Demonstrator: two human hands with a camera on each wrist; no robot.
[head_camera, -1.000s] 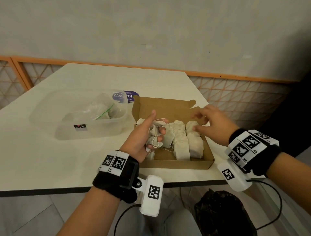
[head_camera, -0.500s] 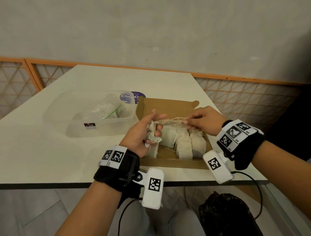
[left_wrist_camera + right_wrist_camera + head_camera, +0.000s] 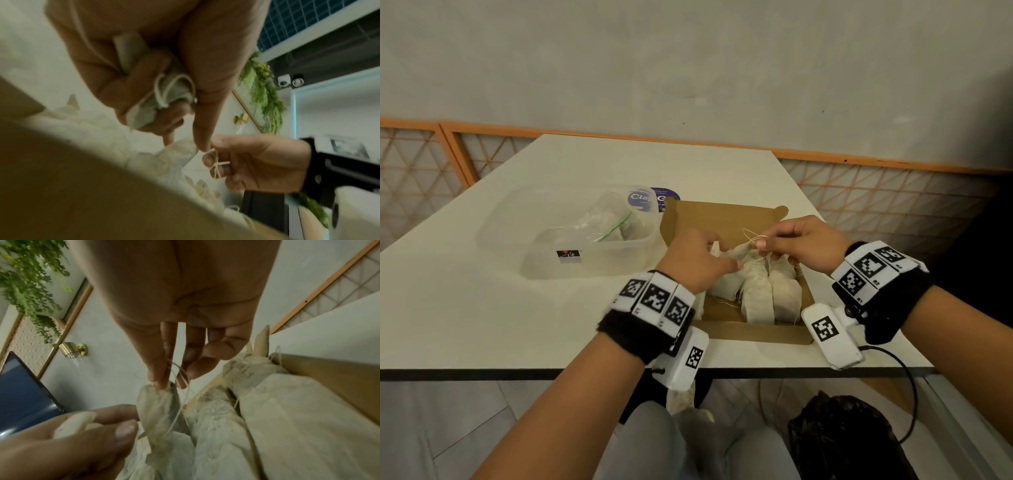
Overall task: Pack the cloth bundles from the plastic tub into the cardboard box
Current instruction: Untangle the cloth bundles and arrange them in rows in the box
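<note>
The open cardboard box (image 3: pixel 726 219) lies on the white table, with several cream cloth bundles (image 3: pixel 770 294) packed side by side in it. Over its left half, my left hand (image 3: pixel 709 255) grips a crumpled cloth bundle (image 3: pixel 148 105) in curled fingers, thumb pointing right. My right hand (image 3: pixel 765 241) pinches the loose string (image 3: pixel 214 162) and the gathered neck of another bundle (image 3: pixel 158 402), which it holds above the packed ones. Left of the box stands the clear plastic tub (image 3: pixel 541 260).
A crumpled zip bag (image 3: pixel 607 222) lies inside the tub. A round purple label (image 3: pixel 666 197) sits behind the box. The table's dark front edge (image 3: pixel 517 374) runs near my wrists, and a black bag (image 3: pixel 842 442) lies on the floor below.
My left hand has rolled palm-down over the box with its bundle. My right hand came in from the right, took hold of the string and drew it up.
</note>
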